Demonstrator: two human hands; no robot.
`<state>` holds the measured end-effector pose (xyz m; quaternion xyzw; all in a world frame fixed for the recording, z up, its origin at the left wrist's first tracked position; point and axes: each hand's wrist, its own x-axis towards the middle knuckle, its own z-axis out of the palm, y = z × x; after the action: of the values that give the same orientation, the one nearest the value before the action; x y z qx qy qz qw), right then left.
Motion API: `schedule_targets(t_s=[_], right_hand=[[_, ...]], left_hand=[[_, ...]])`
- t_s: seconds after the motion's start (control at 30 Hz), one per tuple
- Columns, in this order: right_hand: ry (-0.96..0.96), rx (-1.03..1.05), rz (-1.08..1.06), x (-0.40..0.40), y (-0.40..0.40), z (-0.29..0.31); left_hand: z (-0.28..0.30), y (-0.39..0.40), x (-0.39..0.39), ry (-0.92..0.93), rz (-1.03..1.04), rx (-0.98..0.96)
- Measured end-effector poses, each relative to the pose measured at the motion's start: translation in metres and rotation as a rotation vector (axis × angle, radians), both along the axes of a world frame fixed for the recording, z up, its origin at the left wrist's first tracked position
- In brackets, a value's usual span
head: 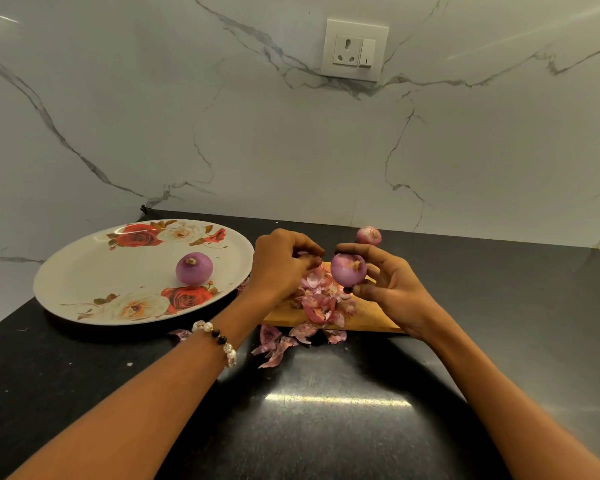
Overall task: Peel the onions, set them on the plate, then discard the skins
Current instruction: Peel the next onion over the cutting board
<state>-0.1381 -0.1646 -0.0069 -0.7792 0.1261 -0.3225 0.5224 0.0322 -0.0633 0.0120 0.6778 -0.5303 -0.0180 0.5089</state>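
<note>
Two bare forearms reach from the bottom edge over the dark bench [326, 427], and the left one wears a bead bracelet [219, 341] at the wrist. Further in, the right hand [388, 289] holds an onion [349, 274] between thumb and fingers, lifted above a wooden board [284, 311]; this onion looks mostly peeled, with some skin near its top. Just to its left, the left hand [284, 265] has the fingers curled, and the tips pinch together close to the onion; whether they hold a small piece of skin I cannot tell. Under both hands a heap of pink skins [321, 303] lies on the board, and some more pieces lie on the bench in front of it. On the left stands a white plate [84, 271] with rose prints, and one peeled onion [194, 269] rests on it, near the right side. Behind the right hand, a third onion [368, 235] with its skin on sits on the bench, near the marble wall [291, 150]. On that wall is a white socket [354, 50].
</note>
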Motion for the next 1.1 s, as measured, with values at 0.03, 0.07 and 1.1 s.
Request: schedule_targets(t_s=[0.03,0.07,1.1], right_hand=[[0.009,-0.012,-0.006,0.0002,0.0004,0.0007],[0.017,-0.019,-0.012,0.0003,0.001,0.001],[0.151,-0.237,-0.068,0.0036,-0.0013,-0.0023]], left_hand=[[-0.001,-0.0006,0.0005,-0.034,0.017,-0.005],[-0.0022,-0.0013,0.001,-0.068,0.026,0.0],[-0.0077,-0.0047,-0.0053,-0.744,-0.238,-0.236]])
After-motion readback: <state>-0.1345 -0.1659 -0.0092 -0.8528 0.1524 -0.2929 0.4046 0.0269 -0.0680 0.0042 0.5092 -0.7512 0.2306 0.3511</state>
